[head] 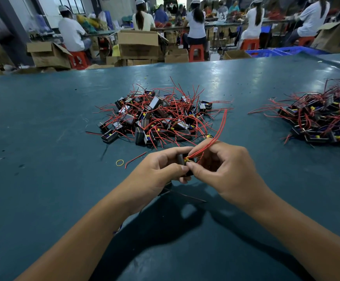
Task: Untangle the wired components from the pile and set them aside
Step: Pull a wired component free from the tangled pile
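- One loose rubber band (119, 162) lies on the table (43, 138), left of our hands.
- Our left hand (157, 171) curls round a small black component (182, 160), held just above the table.
- Behind it sits the tangled pile (157, 116), with others waiting.
- Our right hand (223, 169) pinches its red wires (215, 136); we judge the untangling underway.
- Next, we carry it to the sorted heap (323, 120) at far right.
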Demonstrator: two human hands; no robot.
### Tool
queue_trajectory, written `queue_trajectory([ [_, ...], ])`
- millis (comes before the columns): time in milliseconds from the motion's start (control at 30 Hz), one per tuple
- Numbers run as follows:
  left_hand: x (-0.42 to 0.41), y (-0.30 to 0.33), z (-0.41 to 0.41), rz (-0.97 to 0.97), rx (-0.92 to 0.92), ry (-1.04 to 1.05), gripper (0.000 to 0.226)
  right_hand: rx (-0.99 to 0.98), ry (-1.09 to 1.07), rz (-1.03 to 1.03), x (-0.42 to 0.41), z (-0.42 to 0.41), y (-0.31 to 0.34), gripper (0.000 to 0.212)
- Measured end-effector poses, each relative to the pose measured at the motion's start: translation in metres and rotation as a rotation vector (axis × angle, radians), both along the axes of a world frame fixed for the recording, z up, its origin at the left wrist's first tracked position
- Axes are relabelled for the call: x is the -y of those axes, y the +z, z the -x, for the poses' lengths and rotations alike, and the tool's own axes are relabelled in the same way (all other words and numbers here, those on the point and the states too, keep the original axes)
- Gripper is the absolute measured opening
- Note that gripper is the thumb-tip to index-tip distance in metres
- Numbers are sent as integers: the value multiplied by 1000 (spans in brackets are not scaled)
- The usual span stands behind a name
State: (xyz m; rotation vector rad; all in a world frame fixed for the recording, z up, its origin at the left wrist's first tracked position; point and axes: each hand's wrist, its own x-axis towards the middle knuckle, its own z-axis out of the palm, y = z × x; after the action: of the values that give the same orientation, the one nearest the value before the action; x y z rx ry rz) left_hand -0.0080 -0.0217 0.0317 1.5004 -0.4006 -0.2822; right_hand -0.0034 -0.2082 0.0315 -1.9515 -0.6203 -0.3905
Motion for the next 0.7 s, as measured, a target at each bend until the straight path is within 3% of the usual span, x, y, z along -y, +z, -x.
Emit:
queue_trajectory([
  [233, 3, 1, 4, -130, 94, 33, 45, 17, -217, -3, -10, 9, -5, 16],
  [467, 4, 2, 5, -194, 130, 64, 50, 235, -290, 126, -14, 14, -5, 13],
  [700, 4, 4, 6, -193, 116, 64, 44, 53, -161, 11, -8, 10, -4, 12],
])
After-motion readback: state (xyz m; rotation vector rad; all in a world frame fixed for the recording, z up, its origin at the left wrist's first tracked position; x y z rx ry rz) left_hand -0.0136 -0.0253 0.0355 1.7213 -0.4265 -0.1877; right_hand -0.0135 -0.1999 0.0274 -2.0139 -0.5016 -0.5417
